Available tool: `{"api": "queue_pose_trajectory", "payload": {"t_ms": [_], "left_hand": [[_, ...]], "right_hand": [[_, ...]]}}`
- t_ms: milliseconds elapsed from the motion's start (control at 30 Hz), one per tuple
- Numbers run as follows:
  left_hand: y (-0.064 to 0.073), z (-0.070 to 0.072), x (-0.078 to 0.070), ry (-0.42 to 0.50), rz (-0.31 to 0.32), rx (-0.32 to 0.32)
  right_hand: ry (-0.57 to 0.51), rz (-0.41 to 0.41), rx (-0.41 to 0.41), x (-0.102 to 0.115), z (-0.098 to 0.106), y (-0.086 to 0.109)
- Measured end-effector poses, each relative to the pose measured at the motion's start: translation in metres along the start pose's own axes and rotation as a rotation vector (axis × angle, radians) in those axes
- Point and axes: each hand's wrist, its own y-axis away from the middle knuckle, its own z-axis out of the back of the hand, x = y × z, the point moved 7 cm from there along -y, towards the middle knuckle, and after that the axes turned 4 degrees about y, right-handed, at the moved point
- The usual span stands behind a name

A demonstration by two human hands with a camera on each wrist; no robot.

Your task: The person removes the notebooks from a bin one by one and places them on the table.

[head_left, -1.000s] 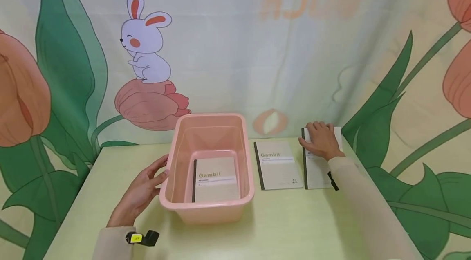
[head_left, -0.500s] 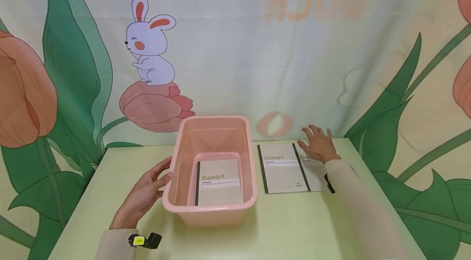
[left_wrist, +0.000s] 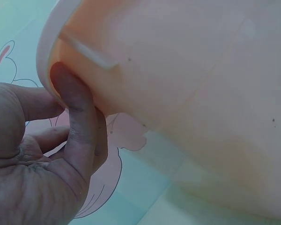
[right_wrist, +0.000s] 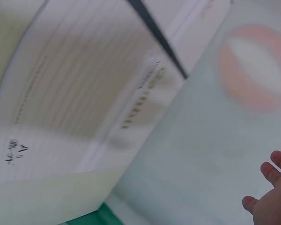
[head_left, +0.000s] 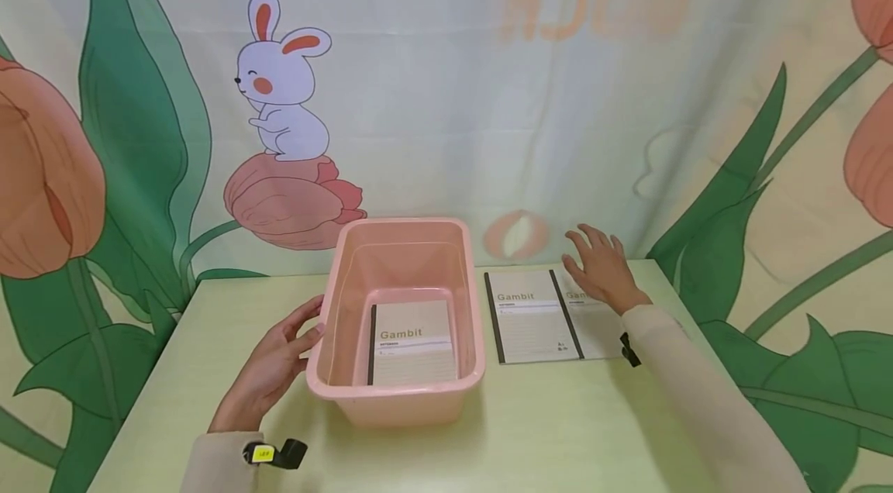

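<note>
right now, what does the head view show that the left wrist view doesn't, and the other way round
Only the head view: the right grip, the notebook inside the pink tub, and two more notebooks side by side on the table.

Only the left wrist view: a pale ridge beneath the tub's rim.

Both: the left grip pinching that rim, and the printed rabbit on the curtain, whole from the head, only partly seen from the left wrist.
</note>
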Motion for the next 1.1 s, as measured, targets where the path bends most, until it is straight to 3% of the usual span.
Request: {"api": "queue_pose_trajectory", "payload": {"t_ms": [433,867,1100], "left_hand": [[0.000,-0.005,0.001,0.033,-0.015,-0.022],[-0.003,-0.009,0.003,0.045,0.014,-0.058],[-0.003,-0.009,0.002,0.044,0.019,-0.059]], "right_hand": [[-0.110,0.063,-0.066,0.046,0.043,-0.007],[-0.103,0.183,-0.199,0.090,0.109,-0.024],[-0.119,0.248,-0.236,0.125,0.142,-0.032]]}}
